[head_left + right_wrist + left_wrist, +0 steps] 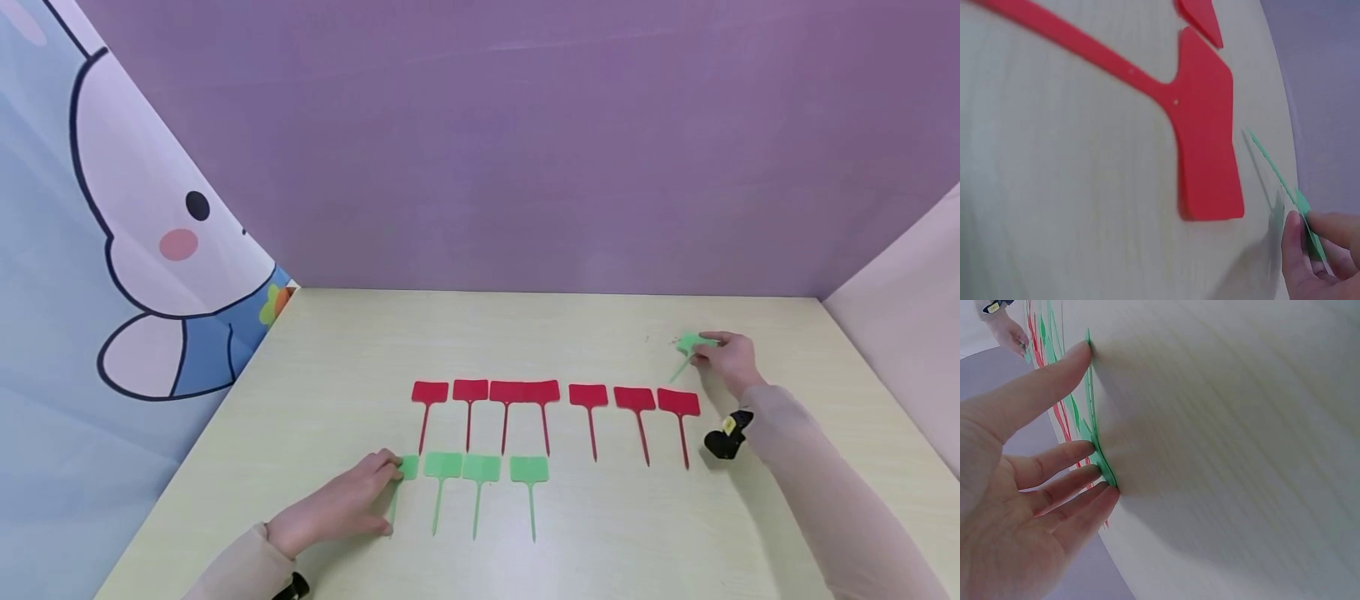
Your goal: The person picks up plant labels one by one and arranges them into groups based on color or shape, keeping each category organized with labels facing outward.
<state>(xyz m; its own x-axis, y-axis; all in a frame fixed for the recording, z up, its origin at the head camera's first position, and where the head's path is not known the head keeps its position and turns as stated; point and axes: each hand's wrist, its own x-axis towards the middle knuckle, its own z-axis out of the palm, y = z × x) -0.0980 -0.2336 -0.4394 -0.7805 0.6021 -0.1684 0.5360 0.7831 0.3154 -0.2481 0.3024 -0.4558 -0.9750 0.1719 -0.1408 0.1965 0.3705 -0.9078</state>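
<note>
My left hand (348,502) touches the leftmost green plant label (408,467), thumb at its spike tip and fingertips along its head. In the left wrist view this label (1105,464) lies at the tabletop, with the fingers (1066,464) fairly straight and spread. At the far right, my right hand (729,360) pinches another green plant label (693,342) by its head. Its spike slants down toward the table in the right wrist view, where the thumb (1295,240) presses one face of the head.
Several red plant labels (588,396) lie in a row across the middle, spikes toward me, two heads meeting. Nearer are more green labels (529,469). A purple wall (525,167) rises behind the table (600,550); a cartoon-printed cloth (142,283) hangs left.
</note>
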